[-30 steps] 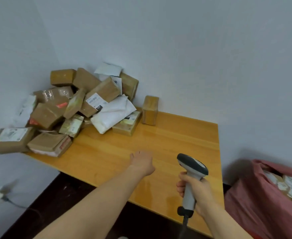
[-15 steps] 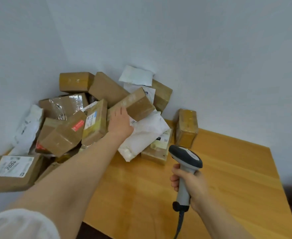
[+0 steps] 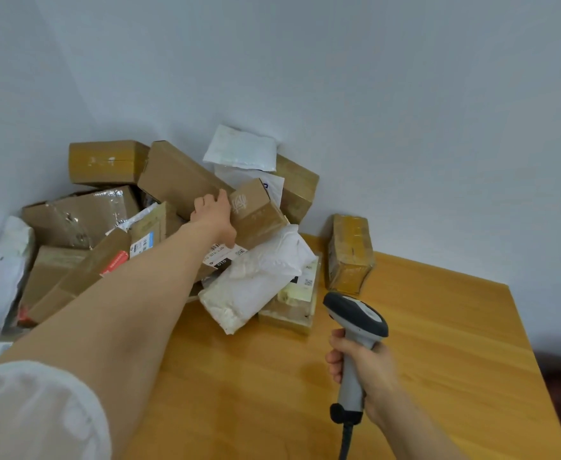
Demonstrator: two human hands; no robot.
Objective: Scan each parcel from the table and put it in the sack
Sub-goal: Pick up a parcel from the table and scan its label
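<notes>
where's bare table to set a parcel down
Bare wood runs right of the taped box to the table edge, and in front of the white mailer, left of the right hand. The back-left corner is piled with parcels.

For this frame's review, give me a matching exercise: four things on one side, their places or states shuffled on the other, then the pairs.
Things:
1 scanner
2 left hand
3 taped box
4 white pouch

Places or states:
A topmost in the pile
B grips a brown box
C in the right hand
D stands alone on the table, right of the pile

Pairs: 1-C, 2-B, 3-D, 4-A
</notes>
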